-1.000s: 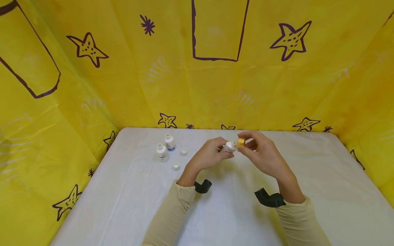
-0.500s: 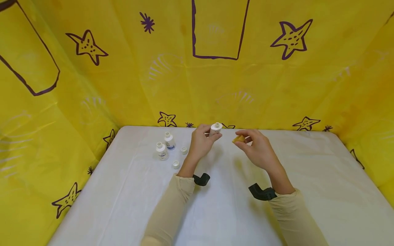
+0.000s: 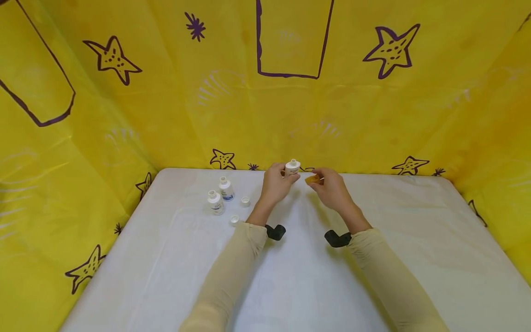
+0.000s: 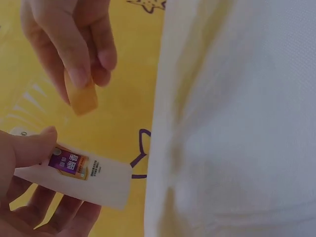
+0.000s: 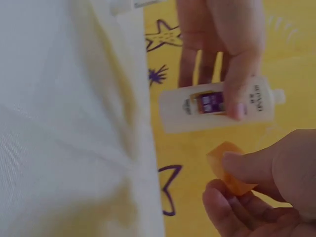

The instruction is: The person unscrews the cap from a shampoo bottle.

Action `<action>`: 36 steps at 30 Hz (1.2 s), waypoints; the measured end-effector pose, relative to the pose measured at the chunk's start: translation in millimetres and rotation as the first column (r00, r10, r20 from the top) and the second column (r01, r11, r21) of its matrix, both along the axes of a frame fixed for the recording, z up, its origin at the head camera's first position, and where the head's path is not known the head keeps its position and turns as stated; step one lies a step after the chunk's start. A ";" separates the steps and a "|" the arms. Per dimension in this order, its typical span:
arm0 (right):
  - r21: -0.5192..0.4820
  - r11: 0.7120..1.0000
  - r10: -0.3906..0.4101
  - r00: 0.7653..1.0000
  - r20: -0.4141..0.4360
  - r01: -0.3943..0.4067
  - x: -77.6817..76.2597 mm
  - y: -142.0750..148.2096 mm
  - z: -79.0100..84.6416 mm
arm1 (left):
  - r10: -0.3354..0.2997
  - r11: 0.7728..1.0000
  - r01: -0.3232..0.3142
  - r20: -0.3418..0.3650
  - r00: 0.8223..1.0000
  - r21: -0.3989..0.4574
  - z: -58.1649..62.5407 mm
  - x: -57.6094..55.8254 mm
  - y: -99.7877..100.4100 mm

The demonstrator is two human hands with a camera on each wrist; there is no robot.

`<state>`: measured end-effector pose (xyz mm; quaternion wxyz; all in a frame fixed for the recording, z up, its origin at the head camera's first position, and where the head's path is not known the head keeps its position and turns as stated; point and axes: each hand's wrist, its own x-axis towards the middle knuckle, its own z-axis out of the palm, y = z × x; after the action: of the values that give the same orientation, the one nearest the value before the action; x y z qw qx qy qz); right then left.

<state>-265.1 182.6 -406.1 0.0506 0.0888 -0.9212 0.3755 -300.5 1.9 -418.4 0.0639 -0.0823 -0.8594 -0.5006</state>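
Observation:
My left hand (image 3: 274, 185) grips a small white bottle (image 5: 173, 109) with a purple and gold label, its neck bare and pointing up in the head view. Thumb and fingers wrap round the upper half of it. Beside it on the right, my right hand (image 3: 332, 190) pinches a gold-orange cap (image 5: 228, 168) between thumb and fingers. In the left wrist view the cap hangs a short way off from the bottle. Both hands are raised over the far part of the table.
Two open white bottles (image 3: 215, 204) with blue labels stand upright on the white table (image 3: 174, 258) at the left. Two white caps (image 3: 245, 201) lie near them. A yellow patterned cloth (image 3: 352, 120) hangs behind the table and at its sides.
The cap has come away from the bottle's mouth. My left hand has moved up and away, turning the bottle upright. My right hand has shifted left with the cap.

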 end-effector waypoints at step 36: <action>0.127 0.992 -0.024 0.963 0.268 -0.010 -30.2 2.7 -47.3 | 0.015 0.999 -0.025 0.196 0.980 0.046 -25.0 -17.1 4.2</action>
<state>-295.3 185.2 -453.5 -0.0796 0.0367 -0.9419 0.3243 -317.6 6.2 -443.4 -0.0140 -0.0224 -0.8499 -0.5262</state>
